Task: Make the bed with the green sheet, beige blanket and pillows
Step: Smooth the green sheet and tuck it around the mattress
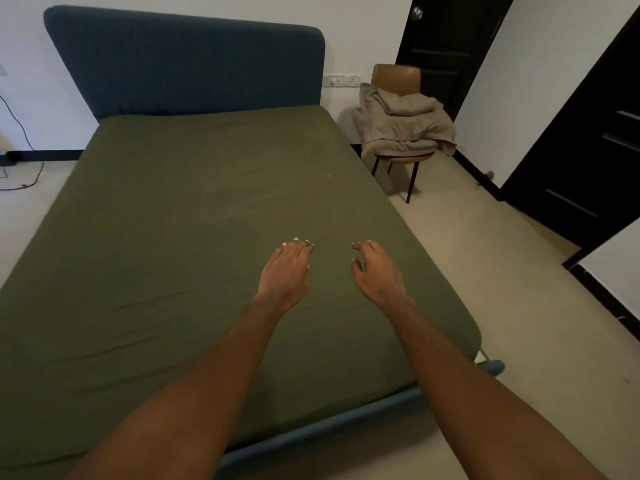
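1. Covering the whole mattress, the green sheet (pixel 194 216) is seen pulled nearly flat, with faint creases toward the near left part.
2. A dark blue padded headboard (pixel 187 64) is set against the white wall at the far end of the bed, and a blue bed frame (pixel 311 427) is shown under the near edge.
3. A black door (pixel 446 46) is placed in the far right corner.
4. The beige blanket (pixel 405 126) is heaped in a crumpled pile on a brown chair (pixel 396 76), which stands on the floor just beside the bed's far right corner.
5. The left hand (pixel 287 271) is held palm down over the sheet, its fingers straight, together and released.
6. The right hand (pixel 377 275) is held near it, fingers loosely curled, nothing grasped; contact with the sheet cannot be told.
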